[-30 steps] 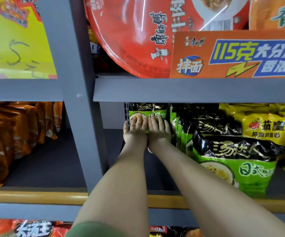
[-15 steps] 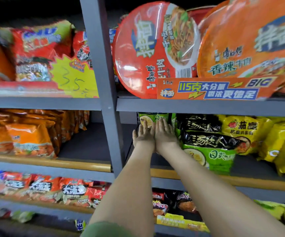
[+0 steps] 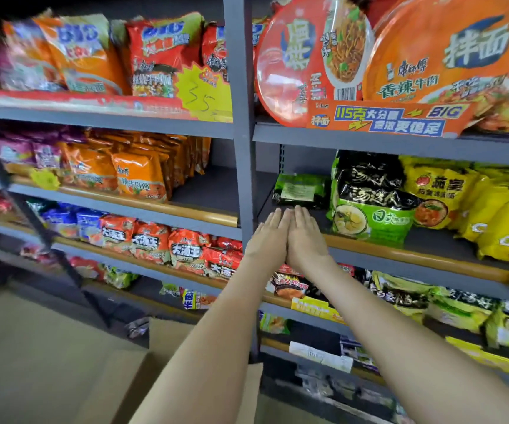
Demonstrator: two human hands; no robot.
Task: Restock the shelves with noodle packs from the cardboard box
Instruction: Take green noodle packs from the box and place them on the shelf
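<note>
The grey shelves (image 3: 400,142) fill the view, split by a grey upright post (image 3: 241,148). Below the foot of the post, a cardboard box (image 3: 167,338) stands open on the floor, partly hidden by the left forearm. Right of the post on the upper shelf, two round noodle bowls (image 3: 308,56) stand on edge behind an orange sign. One shelf down, right of the post, a row of green-and-black noodle packs (image 3: 372,209) stands upright, with yellow packs (image 3: 442,194) beyond them, farther from the post. Left of the post on that level stand orange packs (image 3: 137,179).

Between the post and the upright green row, one green noodle pack (image 3: 300,191) lies flat toward the back of the shelf, its label side up.

Both hands reach in just right of the post, over the shelf's wooden front rail. The left hand (image 3: 270,237) and the right hand (image 3: 306,237) are flat, palms down, fingers straight, pressed side by side and holding nothing. Their fingertips end at the near edge of the lying pack; whether they touch it cannot be told.
</note>
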